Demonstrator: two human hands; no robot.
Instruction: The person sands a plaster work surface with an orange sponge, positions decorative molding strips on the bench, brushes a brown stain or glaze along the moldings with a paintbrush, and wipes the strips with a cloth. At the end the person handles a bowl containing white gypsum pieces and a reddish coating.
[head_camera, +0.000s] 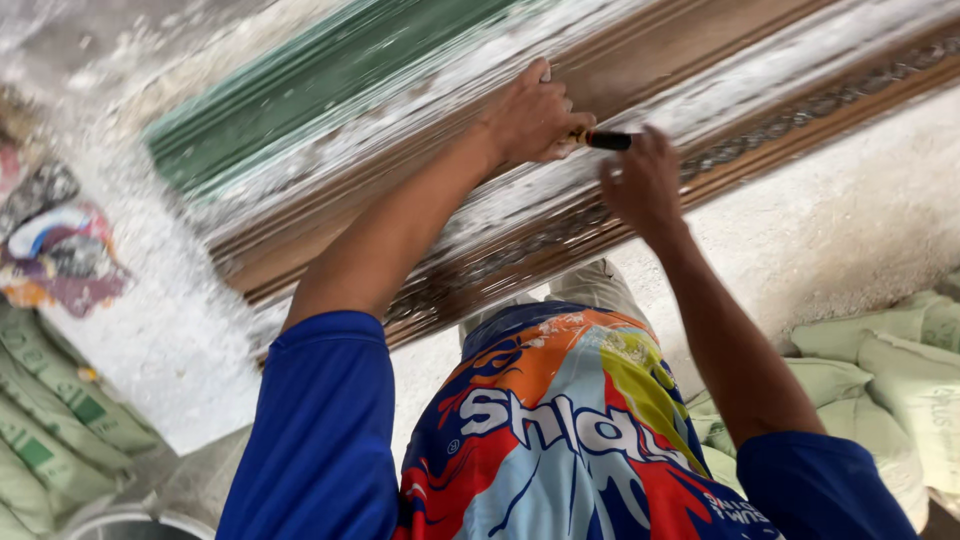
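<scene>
While the long carved wooden moulding (560, 215), dusted white, spans the frame, the left hand (535, 120) grips a black-handled tool (605, 140) against it, the right hand (640, 185) curled alongside steadying, mid-carving.

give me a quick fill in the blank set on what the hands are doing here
1. The left hand grips a tool with a ____ handle.
2. The right hand rests on the carved ____ moulding.
3. The sleeves are ____.
4. Pale green ____ lie stacked on the floor.

Missing words: black; wooden; blue; sacks
</scene>
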